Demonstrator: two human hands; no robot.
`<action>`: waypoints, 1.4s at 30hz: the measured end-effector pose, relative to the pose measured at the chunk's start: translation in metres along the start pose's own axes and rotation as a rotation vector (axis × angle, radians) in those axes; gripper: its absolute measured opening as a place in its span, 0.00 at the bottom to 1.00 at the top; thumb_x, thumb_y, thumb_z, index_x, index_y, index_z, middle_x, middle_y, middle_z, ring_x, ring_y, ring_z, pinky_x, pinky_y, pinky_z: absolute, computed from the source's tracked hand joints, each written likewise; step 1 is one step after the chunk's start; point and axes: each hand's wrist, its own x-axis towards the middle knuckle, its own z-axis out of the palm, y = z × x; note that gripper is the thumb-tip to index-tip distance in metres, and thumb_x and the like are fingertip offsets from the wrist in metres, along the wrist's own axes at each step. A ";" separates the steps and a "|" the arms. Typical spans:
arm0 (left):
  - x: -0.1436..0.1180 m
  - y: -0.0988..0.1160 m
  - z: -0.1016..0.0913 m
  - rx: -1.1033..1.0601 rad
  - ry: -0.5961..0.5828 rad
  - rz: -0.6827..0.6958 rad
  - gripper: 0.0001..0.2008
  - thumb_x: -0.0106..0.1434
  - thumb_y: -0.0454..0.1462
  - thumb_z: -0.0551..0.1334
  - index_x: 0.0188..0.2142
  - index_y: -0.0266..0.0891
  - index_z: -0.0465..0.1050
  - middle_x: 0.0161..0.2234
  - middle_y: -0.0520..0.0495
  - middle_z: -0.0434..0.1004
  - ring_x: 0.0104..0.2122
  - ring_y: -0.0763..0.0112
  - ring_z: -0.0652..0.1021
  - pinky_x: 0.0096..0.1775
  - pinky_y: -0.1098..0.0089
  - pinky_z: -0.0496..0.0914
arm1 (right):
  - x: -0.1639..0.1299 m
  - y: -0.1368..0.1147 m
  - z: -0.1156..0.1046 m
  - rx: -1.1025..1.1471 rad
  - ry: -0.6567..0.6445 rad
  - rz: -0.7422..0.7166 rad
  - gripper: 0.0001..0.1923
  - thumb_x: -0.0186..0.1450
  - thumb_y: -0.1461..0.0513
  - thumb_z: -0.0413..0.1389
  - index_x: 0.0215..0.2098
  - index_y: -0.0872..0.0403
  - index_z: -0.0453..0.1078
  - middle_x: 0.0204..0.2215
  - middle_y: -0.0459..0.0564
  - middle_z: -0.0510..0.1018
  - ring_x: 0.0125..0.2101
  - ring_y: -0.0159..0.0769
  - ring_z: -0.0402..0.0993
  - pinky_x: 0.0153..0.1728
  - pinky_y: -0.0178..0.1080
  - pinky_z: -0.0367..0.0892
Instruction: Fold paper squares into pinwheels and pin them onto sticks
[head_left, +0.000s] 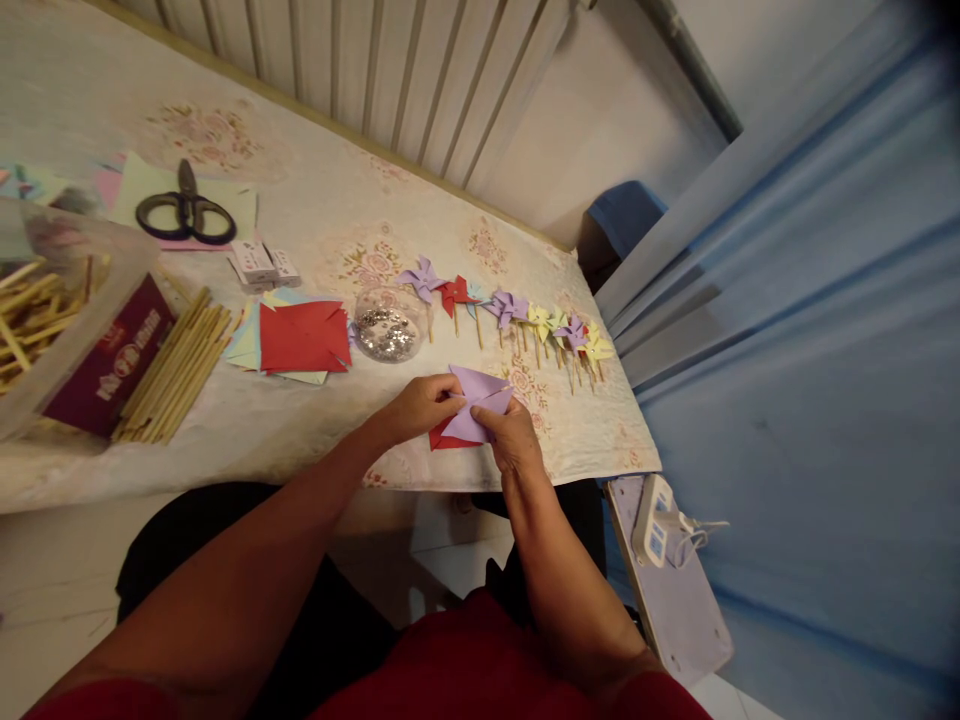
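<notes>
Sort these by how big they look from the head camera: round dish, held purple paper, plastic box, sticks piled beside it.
1. Plastic box
2. Piled sticks
3. Round dish and purple paper: too alike to rank, since the paper is partly covered.

Bench (600, 440) under floral cloth (315, 190), stock mostly left of the fingers (448, 408).
Red paper (444, 438) just below fingers. Near, ahead-left: round clear tub (375, 303) of shiny bits (386, 338). Further left: paper stack (304, 337), red on top, then stick bundle (176, 365) beside clear bin (112, 358) of loose sticks (30, 315). Well ahead-left: two small boxes (255, 262) next to pale green paper (241, 212), scissors (187, 200) on it. Ahead, running off right: pinwheel row (510, 306).
</notes>
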 end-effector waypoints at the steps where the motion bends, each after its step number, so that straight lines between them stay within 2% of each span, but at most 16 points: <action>1: 0.000 0.000 0.000 0.015 -0.005 0.008 0.11 0.58 0.43 0.61 0.25 0.39 0.67 0.22 0.56 0.62 0.25 0.74 0.64 0.28 0.72 0.57 | 0.000 0.000 0.000 -0.003 -0.003 0.000 0.16 0.43 0.63 0.68 0.31 0.54 0.76 0.25 0.42 0.80 0.25 0.33 0.72 0.32 0.37 0.70; 11: 0.001 0.000 -0.003 0.165 -0.023 0.063 0.08 0.56 0.38 0.59 0.23 0.39 0.65 0.21 0.55 0.62 0.25 0.73 0.63 0.28 0.71 0.56 | 0.001 0.000 -0.002 -0.067 -0.049 0.000 0.16 0.44 0.63 0.67 0.32 0.54 0.75 0.26 0.42 0.81 0.26 0.33 0.73 0.34 0.38 0.70; 23: 0.002 -0.001 -0.002 0.222 0.003 0.066 0.06 0.55 0.36 0.58 0.22 0.40 0.65 0.21 0.55 0.63 0.25 0.72 0.64 0.29 0.69 0.56 | 0.001 0.000 -0.001 -0.048 -0.077 0.016 0.18 0.44 0.63 0.69 0.34 0.53 0.77 0.27 0.43 0.82 0.27 0.34 0.75 0.34 0.38 0.72; 31: 0.001 -0.001 0.004 0.232 0.051 0.061 0.07 0.55 0.34 0.59 0.22 0.40 0.64 0.21 0.55 0.62 0.25 0.73 0.64 0.29 0.69 0.56 | 0.005 0.004 0.003 -0.082 0.023 -0.017 0.16 0.44 0.63 0.68 0.32 0.53 0.76 0.25 0.42 0.81 0.26 0.34 0.73 0.31 0.36 0.70; 33: 0.001 -0.003 0.007 0.191 0.073 0.055 0.05 0.55 0.35 0.59 0.24 0.40 0.65 0.22 0.55 0.62 0.25 0.73 0.64 0.29 0.70 0.57 | 0.006 0.005 0.004 -0.077 0.036 -0.024 0.16 0.44 0.63 0.68 0.32 0.53 0.76 0.25 0.41 0.80 0.26 0.33 0.73 0.32 0.36 0.70; 35: 0.001 -0.006 0.009 0.096 0.095 0.035 0.03 0.55 0.35 0.61 0.30 0.40 0.68 0.24 0.56 0.65 0.25 0.74 0.66 0.29 0.70 0.59 | 0.009 0.005 0.004 -0.065 0.055 -0.026 0.16 0.43 0.63 0.68 0.32 0.53 0.76 0.25 0.41 0.80 0.26 0.33 0.73 0.32 0.36 0.70; 37: 0.002 -0.008 0.011 -0.044 0.151 -0.009 0.13 0.54 0.36 0.64 0.40 0.40 0.68 0.29 0.56 0.69 0.26 0.75 0.69 0.31 0.71 0.63 | 0.011 0.006 0.004 -0.056 0.084 -0.031 0.17 0.43 0.63 0.68 0.32 0.54 0.75 0.25 0.41 0.80 0.26 0.33 0.73 0.31 0.36 0.70; 39: 0.003 -0.010 0.012 -0.192 0.238 -0.081 0.24 0.51 0.37 0.67 0.48 0.41 0.64 0.34 0.55 0.71 0.27 0.75 0.73 0.33 0.70 0.67 | 0.014 0.007 0.002 -0.049 0.116 -0.043 0.17 0.43 0.63 0.68 0.33 0.54 0.75 0.25 0.41 0.80 0.26 0.33 0.73 0.31 0.37 0.69; 41: 0.003 -0.011 0.012 -0.344 0.288 -0.175 0.29 0.50 0.39 0.70 0.50 0.40 0.62 0.35 0.54 0.73 0.30 0.73 0.76 0.36 0.68 0.70 | 0.016 0.009 0.001 -0.050 0.138 -0.058 0.17 0.44 0.63 0.68 0.33 0.54 0.75 0.25 0.42 0.80 0.26 0.34 0.73 0.31 0.37 0.70; 42: 0.003 -0.012 0.013 -0.418 0.278 -0.223 0.30 0.50 0.40 0.71 0.49 0.40 0.62 0.35 0.53 0.73 0.31 0.71 0.77 0.37 0.67 0.71 | 0.016 0.010 0.001 -0.054 0.143 -0.062 0.17 0.44 0.63 0.68 0.33 0.54 0.75 0.26 0.42 0.80 0.26 0.34 0.73 0.31 0.37 0.70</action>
